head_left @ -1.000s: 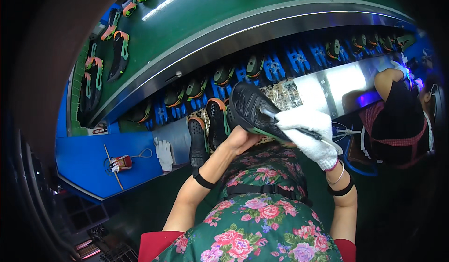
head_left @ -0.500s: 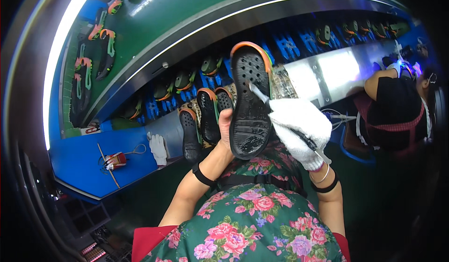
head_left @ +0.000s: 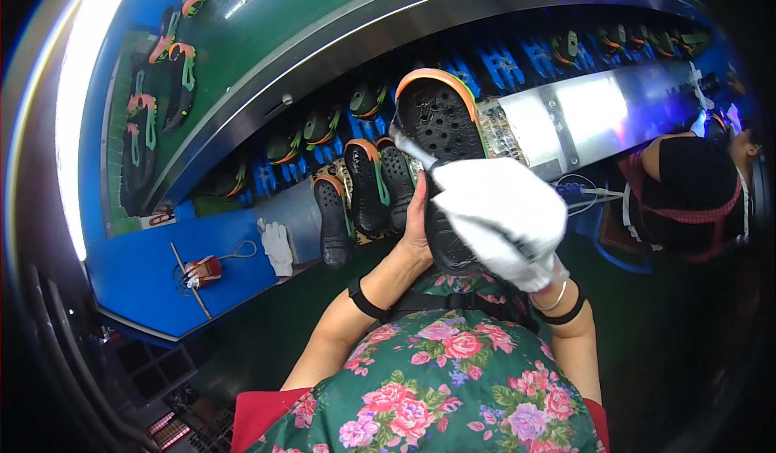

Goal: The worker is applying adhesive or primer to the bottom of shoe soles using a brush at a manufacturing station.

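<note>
Sole (head_left: 443,126) upright-ish, mid-scene: L hand (head_left: 415,228) grasping its left edge, R hand (head_left: 503,214), gloved, clenched round a brush (head_left: 415,151). Brush tip's gone from mid-holes to the far left rim w/in a sec, so work's now at the edge; can't tell if touching. Three other soles (head_left: 366,190) just left; co-worker (head_left: 691,190) far right.

This is a shoe-factory workshop: a green belt (head_left: 250,49), shoe parts (head_left: 322,126) in rows, a co-worker (head_left: 687,180) alongside.
</note>
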### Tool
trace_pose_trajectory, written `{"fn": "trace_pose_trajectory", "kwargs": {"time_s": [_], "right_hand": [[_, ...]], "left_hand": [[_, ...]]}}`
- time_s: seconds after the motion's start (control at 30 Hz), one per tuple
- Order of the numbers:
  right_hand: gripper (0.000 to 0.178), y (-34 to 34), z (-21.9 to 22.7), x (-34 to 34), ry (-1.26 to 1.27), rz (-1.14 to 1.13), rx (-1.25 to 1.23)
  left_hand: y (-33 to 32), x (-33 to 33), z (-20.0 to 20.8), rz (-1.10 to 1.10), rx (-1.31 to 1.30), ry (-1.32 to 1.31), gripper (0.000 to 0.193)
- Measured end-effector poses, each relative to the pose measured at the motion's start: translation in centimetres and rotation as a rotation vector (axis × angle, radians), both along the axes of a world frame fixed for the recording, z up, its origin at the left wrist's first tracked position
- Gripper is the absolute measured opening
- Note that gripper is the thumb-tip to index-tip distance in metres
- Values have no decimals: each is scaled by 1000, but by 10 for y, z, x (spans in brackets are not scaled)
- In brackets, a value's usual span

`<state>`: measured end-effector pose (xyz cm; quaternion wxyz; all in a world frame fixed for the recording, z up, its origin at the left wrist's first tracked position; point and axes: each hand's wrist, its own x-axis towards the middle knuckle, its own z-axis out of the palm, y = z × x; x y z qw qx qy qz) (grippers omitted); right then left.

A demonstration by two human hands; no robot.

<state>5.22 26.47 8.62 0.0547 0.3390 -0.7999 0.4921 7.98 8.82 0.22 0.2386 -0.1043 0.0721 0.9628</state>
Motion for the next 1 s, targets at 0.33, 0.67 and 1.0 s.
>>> {"fn": "trace_pose_trajectory", "kwargs": {"time_s": [0.33,0.67,1.0], "right_hand": [[20,-17,16,-19,-117,-179,-367],[21,-11,0,-20,-85,-136,-338],[22,-12,-13,-10,-83,-57,-310]], "left_hand": [[-2,-16,3,23,-199,-9,90],[-4,-37,15,97,-293,58,98],[0,-57,29,148,-40,100,101]]}}
